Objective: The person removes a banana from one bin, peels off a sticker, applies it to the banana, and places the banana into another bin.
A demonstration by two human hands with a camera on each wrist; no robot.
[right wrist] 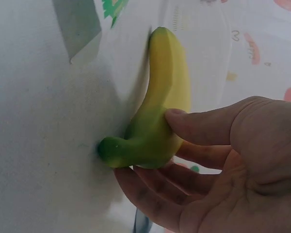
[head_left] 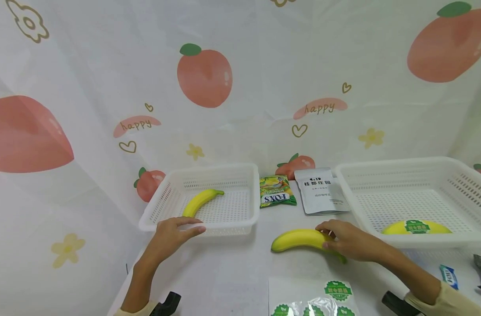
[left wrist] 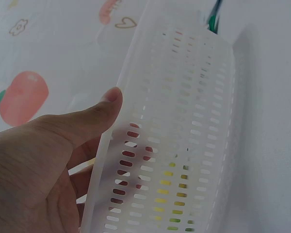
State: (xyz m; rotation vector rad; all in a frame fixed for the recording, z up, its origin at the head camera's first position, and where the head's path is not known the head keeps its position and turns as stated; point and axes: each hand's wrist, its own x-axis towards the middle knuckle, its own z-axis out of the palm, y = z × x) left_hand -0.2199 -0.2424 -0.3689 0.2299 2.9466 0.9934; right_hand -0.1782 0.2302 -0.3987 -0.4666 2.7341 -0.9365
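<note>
In the head view my left hand [head_left: 172, 239] is at the front rim of the smaller white basket [head_left: 248, 219], which has a yellow banana [head_left: 201, 202] in it. The left wrist view shows the thumb [left wrist: 99, 114] at the rim and the fingers behind the slotted wall [left wrist: 184, 111], partly hidden. My right hand [head_left: 348, 239] holds another banana [head_left: 299, 239] near its green stem end, thumb on one side and fingers on the other. That banana [right wrist: 167, 82] lies close over the white table in the right wrist view.
A larger white basket [head_left: 382, 164] on the right contains a yellow item with a green sticker [head_left: 418, 227]. Between the baskets lie a green candy bag [head_left: 277, 191] and a silver pouch [head_left: 321, 191]. A sticker sheet [head_left: 295, 289] is at the front; small packets [head_left: 448, 276] lie right.
</note>
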